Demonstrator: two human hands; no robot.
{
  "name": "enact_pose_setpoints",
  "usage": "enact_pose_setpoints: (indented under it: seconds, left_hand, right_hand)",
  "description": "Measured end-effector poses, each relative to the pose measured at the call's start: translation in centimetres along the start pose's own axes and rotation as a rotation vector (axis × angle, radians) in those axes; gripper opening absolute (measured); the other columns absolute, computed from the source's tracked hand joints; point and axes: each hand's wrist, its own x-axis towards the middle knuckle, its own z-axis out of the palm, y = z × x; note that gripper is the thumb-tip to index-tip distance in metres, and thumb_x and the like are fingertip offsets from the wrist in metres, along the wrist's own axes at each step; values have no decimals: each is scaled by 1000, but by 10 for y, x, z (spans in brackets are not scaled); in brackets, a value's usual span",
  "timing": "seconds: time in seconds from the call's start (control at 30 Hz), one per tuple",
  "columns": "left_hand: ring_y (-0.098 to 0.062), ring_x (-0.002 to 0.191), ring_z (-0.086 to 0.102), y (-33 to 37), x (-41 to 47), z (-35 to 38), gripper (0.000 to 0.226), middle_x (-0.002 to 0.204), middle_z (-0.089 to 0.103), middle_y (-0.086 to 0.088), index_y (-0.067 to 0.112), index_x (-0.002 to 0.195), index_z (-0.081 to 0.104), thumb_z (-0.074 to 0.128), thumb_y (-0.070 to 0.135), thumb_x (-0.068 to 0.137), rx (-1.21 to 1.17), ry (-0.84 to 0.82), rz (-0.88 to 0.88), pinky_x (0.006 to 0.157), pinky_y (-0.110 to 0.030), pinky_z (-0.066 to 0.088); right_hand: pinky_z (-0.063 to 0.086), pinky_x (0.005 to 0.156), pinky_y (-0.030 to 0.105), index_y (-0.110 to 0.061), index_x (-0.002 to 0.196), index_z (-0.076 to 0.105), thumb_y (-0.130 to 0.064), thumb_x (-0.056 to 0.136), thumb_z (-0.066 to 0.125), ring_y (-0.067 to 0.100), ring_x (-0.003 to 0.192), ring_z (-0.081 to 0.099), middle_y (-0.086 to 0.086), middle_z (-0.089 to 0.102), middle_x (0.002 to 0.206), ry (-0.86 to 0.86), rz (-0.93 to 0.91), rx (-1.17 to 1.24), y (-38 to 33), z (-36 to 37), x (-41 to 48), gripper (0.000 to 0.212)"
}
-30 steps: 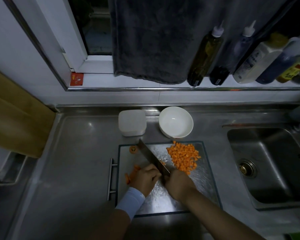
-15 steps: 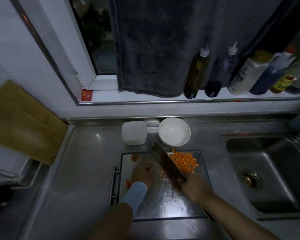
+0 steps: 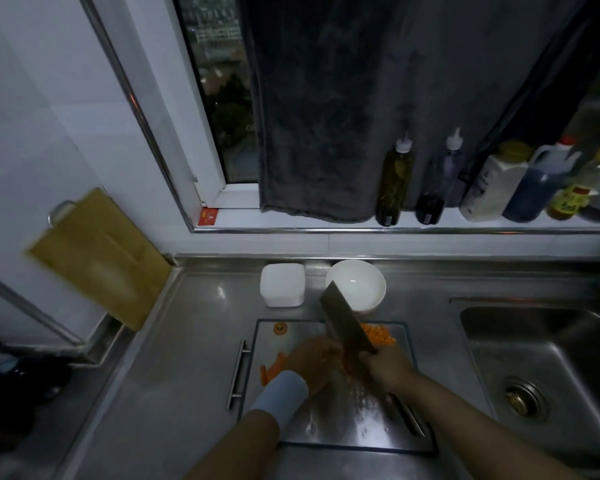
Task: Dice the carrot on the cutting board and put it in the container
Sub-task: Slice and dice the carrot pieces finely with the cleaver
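Much diced carrot (image 3: 378, 335) lay on the board (image 3: 343, 420), none seen in the container (image 3: 282, 285) (strips (image 3: 272, 370) uncut); right hand (image 3: 386, 368) clenched the cleaver (image 3: 346, 323), left hand (image 3: 311, 355) fingers unclear.

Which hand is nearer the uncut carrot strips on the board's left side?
Left. The left hand lies just right of the carrot strips; the right hand, gripping the cleaver, is farther right, beyond the left hand.

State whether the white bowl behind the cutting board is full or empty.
Empty: the white bowl shows a bare inside, no carrot; the cleaver covers its near edge.
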Motion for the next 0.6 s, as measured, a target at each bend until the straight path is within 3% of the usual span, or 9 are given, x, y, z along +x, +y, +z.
enact_pose_setpoints:
  seconds: [0.1, 0.23, 0.33, 0.4, 0.5, 0.6]
  left_hand:
    - [-11, 107, 55, 37, -2, -7, 25, 119, 60, 5, 29, 114, 63, 51, 32, 92, 1, 40, 105, 98, -25, 40]
    - [-14, 98, 59, 54, 3, -19, 19, 108, 61, 4, 24, 102, 67, 61, 18, 85, -77, 54, 61, 93, -28, 47]
    - [-17, 98, 62, 60, 3, -28, 20, 106, 66, -2, 18, 101, 70, 59, 11, 86, -83, 5, 46, 87, -21, 47]
    - [-16, 101, 61, 60, 2, -32, 22, 108, 67, -1, 18, 105, 70, 59, 11, 87, -28, -43, 60, 84, -17, 45]
    - [-14, 97, 61, 59, -1, -39, 16, 103, 67, 5, 21, 101, 70, 58, 23, 91, 3, -87, 55, 91, -20, 44]
    - [-12, 92, 61, 62, -4, -46, 19, 95, 67, 9, 28, 91, 70, 51, 29, 91, -74, 18, 43, 93, -30, 49]
  right_hand:
    - [54, 84, 41, -21, 81, 71, -29, 83, 58, 24, 86, 68, 8, 73, 90, 22, -24, 74, -1, -15, 10, 15]
    - [47, 58, 34, -14, 69, 67, -20, 91, 59, 22, 56, 60, 7, 65, 63, 55, 6, 171, -25, -35, -8, 24]
    - [47, 61, 31, -15, 74, 65, -23, 94, 57, 20, 59, 59, 6, 64, 65, 61, 8, 155, -30, -47, -11, 24]
    - [48, 66, 32, -16, 81, 63, -24, 96, 55, 21, 67, 61, 6, 65, 71, 57, -5, 144, -34, -55, -9, 19]
    - [43, 55, 26, -18, 86, 61, -24, 98, 52, 13, 60, 59, 2, 62, 70, 48, -24, 90, -35, -61, -9, 15]
    - [46, 55, 28, -16, 80, 62, -27, 96, 54, 13, 53, 57, 2, 60, 65, 37, -14, 69, -33, -57, -9, 21]
